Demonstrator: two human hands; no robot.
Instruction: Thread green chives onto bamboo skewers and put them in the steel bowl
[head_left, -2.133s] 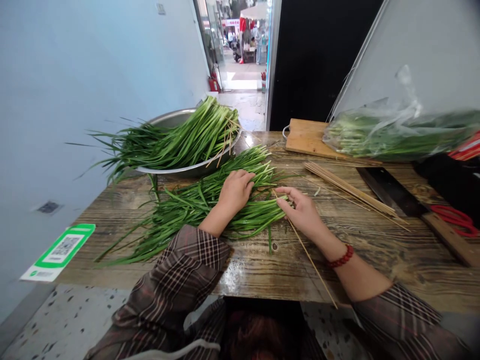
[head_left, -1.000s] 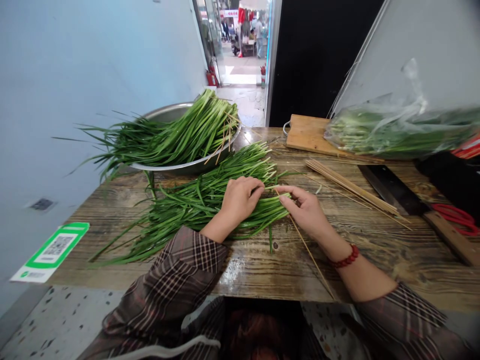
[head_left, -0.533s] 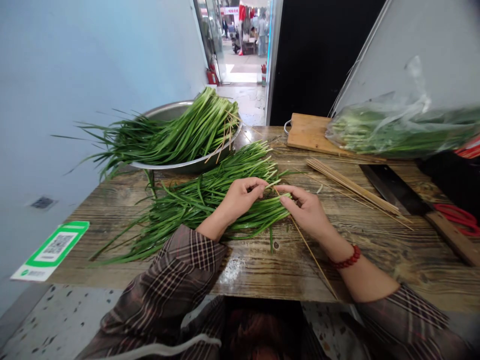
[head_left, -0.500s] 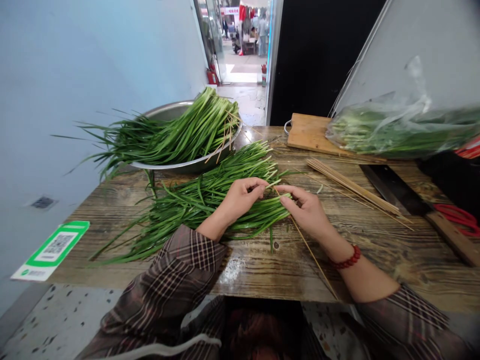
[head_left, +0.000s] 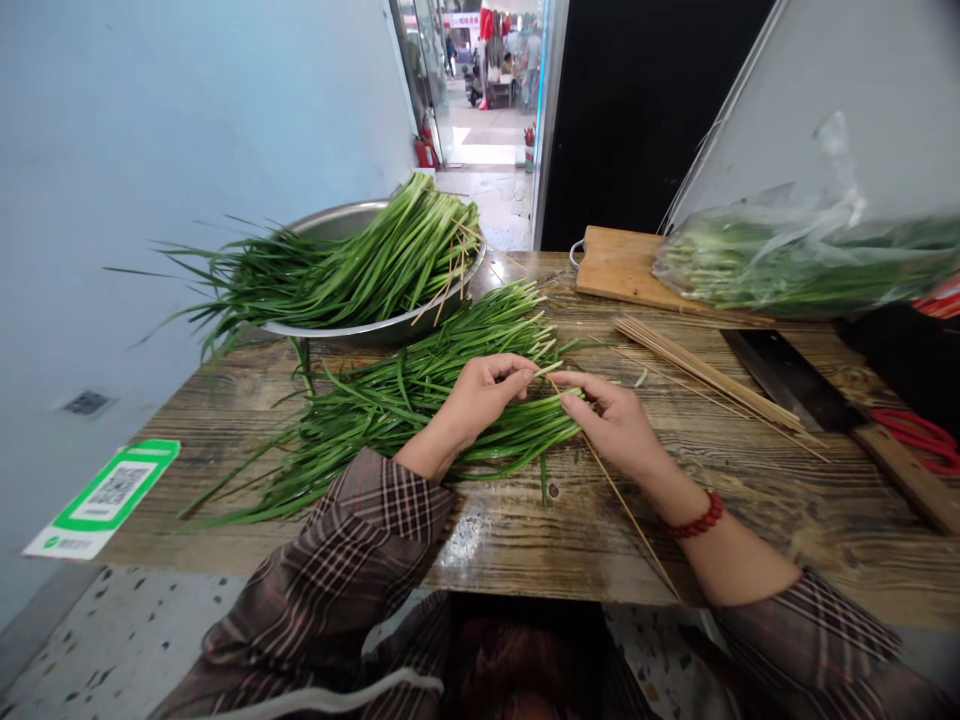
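My left hand [head_left: 489, 396] is closed in a pinch on a garlic chive stalk [head_left: 549, 369], its pale end pointing right. Just to the right, my right hand [head_left: 621, 418] grips a thin bamboo skewer [head_left: 624, 510] whose upper tip meets the stalk; whether it pierces the stalk cannot be made out. Pale ends of several chives gather along the skewer by my right thumb. Under and behind both hands, loose green chives [head_left: 397, 400] lie spread on the wooden table [head_left: 517, 545].
Behind stands a metal basin [head_left: 322, 331] heaped with chives and a few skewers. To the right are a bundle of skewers [head_left: 697, 375], a cleaver [head_left: 787, 375], red loops [head_left: 919, 438], a cutting board [head_left: 619, 265] and a plastic bag of greens [head_left: 810, 255]. A QR-code card [head_left: 112, 492] lies left.
The pinched stalk's pale end reaches slightly farther right over the skewer tip. Both hands otherwise keep nearly the same place and grip.
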